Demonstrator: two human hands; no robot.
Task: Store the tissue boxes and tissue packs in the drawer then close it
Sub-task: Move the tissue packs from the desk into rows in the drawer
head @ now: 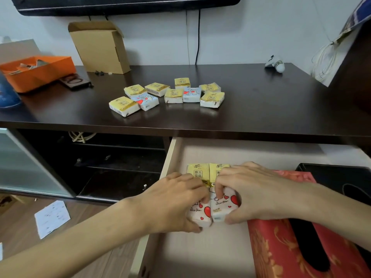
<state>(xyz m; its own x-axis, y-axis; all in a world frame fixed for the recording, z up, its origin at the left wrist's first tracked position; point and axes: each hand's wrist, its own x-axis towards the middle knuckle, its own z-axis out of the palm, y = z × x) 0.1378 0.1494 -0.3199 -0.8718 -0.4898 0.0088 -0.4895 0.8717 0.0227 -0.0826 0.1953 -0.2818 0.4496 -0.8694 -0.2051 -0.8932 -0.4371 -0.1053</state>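
Left hand [176,201] curled round a soft white heart-print tissue pack [199,214] in the open pale-wood drawer [200,255]. Right hand [257,193] pinches the matching pack [222,205] beside it; two yellow packs [200,171] touch behind. Red patterned tissue box [281,249] at right. Nine glossy packs [174,94] remain on the dark tabletop [261,105].

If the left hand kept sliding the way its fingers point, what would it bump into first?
Probably the right hand, since the left hand points rightward across the heart-print tissue packs both already grip. The red tissue box lies beyond that.
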